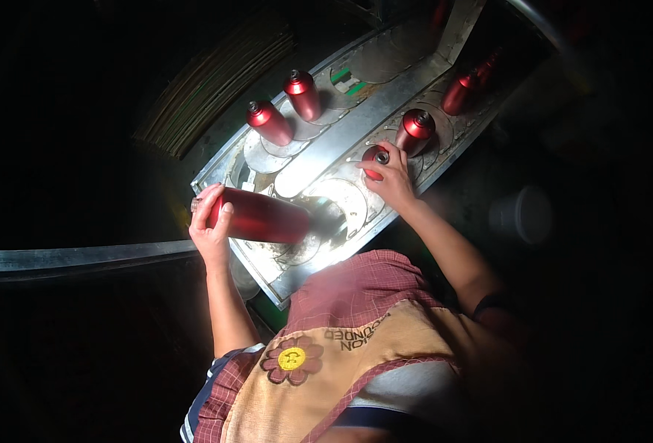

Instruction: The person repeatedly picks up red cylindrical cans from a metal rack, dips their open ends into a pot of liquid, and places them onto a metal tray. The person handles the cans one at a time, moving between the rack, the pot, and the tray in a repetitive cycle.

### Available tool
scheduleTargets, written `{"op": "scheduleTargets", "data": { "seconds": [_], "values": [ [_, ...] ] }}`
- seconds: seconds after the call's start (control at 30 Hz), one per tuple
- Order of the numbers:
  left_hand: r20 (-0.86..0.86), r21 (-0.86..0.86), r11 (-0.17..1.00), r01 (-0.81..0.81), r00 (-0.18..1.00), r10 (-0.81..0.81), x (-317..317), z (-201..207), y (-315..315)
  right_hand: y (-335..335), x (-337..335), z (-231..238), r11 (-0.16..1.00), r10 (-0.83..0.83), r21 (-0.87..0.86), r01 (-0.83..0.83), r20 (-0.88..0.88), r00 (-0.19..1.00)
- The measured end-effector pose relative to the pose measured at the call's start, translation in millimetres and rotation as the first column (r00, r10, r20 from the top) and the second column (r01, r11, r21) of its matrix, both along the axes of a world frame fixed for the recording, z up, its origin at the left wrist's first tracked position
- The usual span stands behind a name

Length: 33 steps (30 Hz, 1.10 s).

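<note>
My left hand (212,221) grips a large red metal bottle (267,216) by its neck end. The bottle lies tilted almost sideways over the near left end of a metal conveyor (356,133), its base toward the right. With my right hand (393,177) I grasp the top of another red bottle (373,164), which stands upright on the conveyor; my fingers wrap its shoulder around the neck. Just beyond that hand stands a third red bottle (416,131). Two more upright bottles, one red bottle (270,123) and its neighbour (302,94), are on the far lane.
Farther along the near lane is a red bottle (459,94) in shadow. A raised metal strip (378,111) divides the lanes of round plates. A stack of flat sheets (216,81) lies beyond the conveyor. A whitish bucket (522,214) sits at right, and a metal rail (83,258) at left.
</note>
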<state>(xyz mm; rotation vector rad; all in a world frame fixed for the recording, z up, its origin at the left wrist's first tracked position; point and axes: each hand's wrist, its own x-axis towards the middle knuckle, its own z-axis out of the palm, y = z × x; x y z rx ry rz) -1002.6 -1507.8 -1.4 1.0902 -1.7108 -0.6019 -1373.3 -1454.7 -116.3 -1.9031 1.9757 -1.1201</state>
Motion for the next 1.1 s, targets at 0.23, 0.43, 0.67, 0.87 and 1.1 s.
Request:
{"op": "scheduleTargets", "data": {
  "seconds": [0.23,0.43,0.67,0.87,1.1],
  "values": [
    [0.065,0.083,0.994,-0.066,0.996,0.061,-11.7,-38.5,-12.0,-6.1,-40.7,19.5,0.978,-0.182,-0.145,0.152,-0.216,0.959],
    [0.226,-0.143,0.981,0.132,0.969,-0.098,-94.3,-34.1,60.8,44.8,-95.7,66.9,0.877,-0.337,-0.38,0.293,-0.053,0.94],
    [0.438,-0.062,0.952,0.301,0.865,-0.245,-149.7,-29.7,68.6,103.6,-117.1,60.3,0.86,-0.413,-0.258,0.44,0.153,0.898],
    [0.5,0.032,0.974,0.225,0.84,-0.21,-175.3,-57.3,80.3,216.2,-116.7,13.3,0.829,-0.559,0.1,0.55,0.182,0.809],
    [0.427,-0.312,0.934,0.172,0.904,-0.024,-182.8,-55.4,149.7,334.7,-115.4,-26.4,0.857,-0.503,0.029,0.514,0.259,0.824]
  ]
}}
